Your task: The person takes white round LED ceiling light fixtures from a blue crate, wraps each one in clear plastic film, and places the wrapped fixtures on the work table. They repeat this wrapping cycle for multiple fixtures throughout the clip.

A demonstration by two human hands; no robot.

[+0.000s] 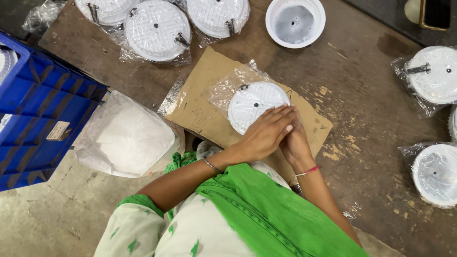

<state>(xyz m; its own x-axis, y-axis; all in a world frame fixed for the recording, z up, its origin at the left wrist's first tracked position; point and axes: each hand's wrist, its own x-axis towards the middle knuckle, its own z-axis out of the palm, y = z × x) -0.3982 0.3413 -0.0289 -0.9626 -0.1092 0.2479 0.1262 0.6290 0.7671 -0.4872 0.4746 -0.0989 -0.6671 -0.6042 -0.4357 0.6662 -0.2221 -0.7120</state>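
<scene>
A white round ribbed disc point(254, 103) in a clear plastic bag point(228, 88) lies on a sheet of brown cardboard point(200, 112). Both my hands meet at the disc's lower right edge. My left hand point(266, 133) lies flat with its fingers stretched out, across my right hand point(296, 145) and touching the disc's rim. Most of my right hand is covered, so its grip is hidden. A thin bangle is on my left wrist, a red band on my right.
Several more bagged white discs point(157, 29) lie at the top and at the right edge point(435, 173). A white cup-shaped housing point(295, 21) stands at the top. A blue plastic crate point(38, 109) and a bag of white material point(126, 135) sit at the left.
</scene>
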